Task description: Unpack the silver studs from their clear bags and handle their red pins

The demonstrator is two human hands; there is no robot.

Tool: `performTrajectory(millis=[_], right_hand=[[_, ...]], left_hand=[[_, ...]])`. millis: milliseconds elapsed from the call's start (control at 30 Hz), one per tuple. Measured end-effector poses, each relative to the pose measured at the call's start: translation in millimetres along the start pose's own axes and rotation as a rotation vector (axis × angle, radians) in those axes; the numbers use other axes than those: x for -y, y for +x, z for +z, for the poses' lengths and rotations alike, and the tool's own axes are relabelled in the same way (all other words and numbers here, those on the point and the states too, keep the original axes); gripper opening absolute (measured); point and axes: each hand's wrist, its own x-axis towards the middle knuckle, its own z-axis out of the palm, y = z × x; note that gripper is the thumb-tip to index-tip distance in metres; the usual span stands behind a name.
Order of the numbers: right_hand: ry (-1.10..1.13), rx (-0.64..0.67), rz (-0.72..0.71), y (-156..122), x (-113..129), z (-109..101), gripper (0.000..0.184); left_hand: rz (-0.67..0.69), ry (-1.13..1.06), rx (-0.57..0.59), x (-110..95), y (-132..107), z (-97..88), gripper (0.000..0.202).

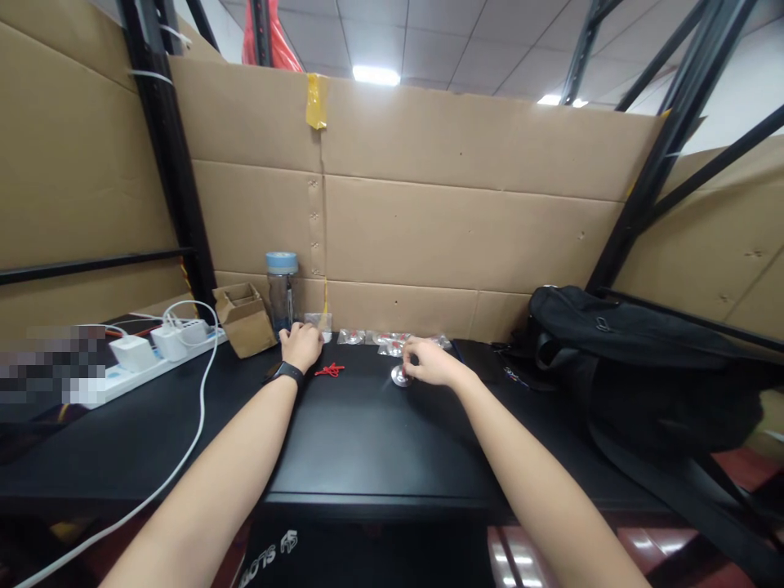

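Observation:
My left hand (300, 344) rests on the black table (367, 433) with its fingers curled, reaching to a small clear packet (319, 322) near the cardboard wall; whether it grips it I cannot tell. A red string (329, 371) lies just right of that hand. My right hand (427, 360) is closed in a pinch over a small round silver piece (401, 376) on the table. Behind it lie several small clear packets (392, 340) with red bits inside. A black band sits on my left wrist.
A blue-lidded clear bottle (282, 291) and a small open cardboard box (245, 318) stand at the back left. A white power strip (147, 359) with chargers and a white cable (199, 416) lie left. A black bag (625, 359) fills the right side. Cardboard walls surround the table.

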Motion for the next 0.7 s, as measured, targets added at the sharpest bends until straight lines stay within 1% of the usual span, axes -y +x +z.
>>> performTrajectory(millis=[133,300,367,433,500,567,600,633,700], right_hand=[[0.045,0.068,0.015,0,-8,5,0.011],[0.132,0.15,0.028,0,-9,5,0.008],[0.182,0.189,0.039,-1,-8,4,0.006],[0.221,0.251,0.052,-2,-8,2,0.008],[0.247,0.344,0.055,-2,-9,-1,0.009],[0.266,0.406,0.058,-3,-10,-3,0.012],[0.276,0.41,0.065,-3,-12,-5,0.016],[0.281,0.393,0.08,-3,-13,-6,0.02],[0.256,0.301,0.134,-5,-18,-8,0.023]], left_hand=[[-0.023,0.009,-0.062,-1,2,1.1,0.03],[-0.009,-0.021,-0.058,-5,2,-3.2,0.028],[-0.013,-0.033,-0.078,-7,2,-5.0,0.029],[-0.028,-0.044,-0.12,-10,2,-7.9,0.03],[-0.014,-0.065,-0.165,-14,1,-12.8,0.029],[0.055,-0.1,-0.193,-22,-2,-19.4,0.028],[0.107,-0.121,-0.197,-27,-4,-22.8,0.026],[0.168,-0.144,-0.19,-34,-6,-26.1,0.025],[0.3,-0.189,-0.148,-51,-12,-31.0,0.022]])
